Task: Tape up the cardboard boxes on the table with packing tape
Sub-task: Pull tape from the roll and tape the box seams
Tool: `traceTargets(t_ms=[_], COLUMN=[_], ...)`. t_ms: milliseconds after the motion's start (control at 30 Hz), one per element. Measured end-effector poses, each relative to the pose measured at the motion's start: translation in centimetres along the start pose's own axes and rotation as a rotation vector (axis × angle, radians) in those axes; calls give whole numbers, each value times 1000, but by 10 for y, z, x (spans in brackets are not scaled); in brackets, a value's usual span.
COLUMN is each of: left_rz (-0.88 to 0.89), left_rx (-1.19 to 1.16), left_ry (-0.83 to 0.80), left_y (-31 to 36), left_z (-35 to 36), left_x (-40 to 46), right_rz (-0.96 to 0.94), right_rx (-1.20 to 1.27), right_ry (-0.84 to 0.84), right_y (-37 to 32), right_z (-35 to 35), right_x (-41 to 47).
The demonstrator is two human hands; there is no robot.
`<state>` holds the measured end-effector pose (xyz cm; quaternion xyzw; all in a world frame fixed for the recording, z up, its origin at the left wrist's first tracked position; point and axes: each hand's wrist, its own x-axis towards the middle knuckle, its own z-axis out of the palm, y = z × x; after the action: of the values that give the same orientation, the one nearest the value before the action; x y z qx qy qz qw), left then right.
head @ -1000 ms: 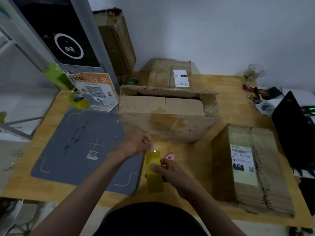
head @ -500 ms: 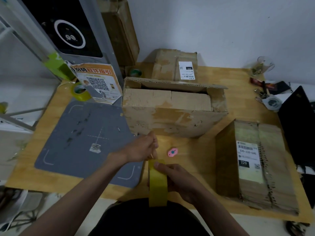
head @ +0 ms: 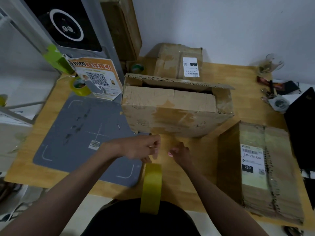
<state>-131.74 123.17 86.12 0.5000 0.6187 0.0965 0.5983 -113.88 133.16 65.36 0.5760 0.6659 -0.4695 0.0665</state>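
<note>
Right hand (head: 180, 153) left tape roll (head: 151, 188), fingers curled on pink cutter (head: 170, 153); left hand (head: 141, 149) grip pinches tape.

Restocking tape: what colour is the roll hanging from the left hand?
Yellow-green packing tape roll, head view.

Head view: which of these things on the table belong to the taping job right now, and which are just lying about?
In the job:
- yellow tape roll, hanging from the left hand
- right hand reaching at the pink cutter
- open cardboard box

Lying about:
- labelled box, far box
- spare tape roll
- grey mat
- QR leaflet
- glass
</note>
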Motion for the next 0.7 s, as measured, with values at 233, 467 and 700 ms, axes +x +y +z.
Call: traceTargets(t_ms=[233, 467, 700], left_rz=[-48, -51, -61], left_rx=[30, 26, -7], left_ry=[-29, -16, -50], left_y=[-1, -1, 8], left_z=[-11, -14, -11], left_x=[-2, 6, 28], right_rz=[27, -224, -709], right_rx=[-136, 457, 296], right_ry=[100, 294, 291], right_y=[2, -26, -42], right_z=[30, -28, -77], right_x=[25, -50, -138])
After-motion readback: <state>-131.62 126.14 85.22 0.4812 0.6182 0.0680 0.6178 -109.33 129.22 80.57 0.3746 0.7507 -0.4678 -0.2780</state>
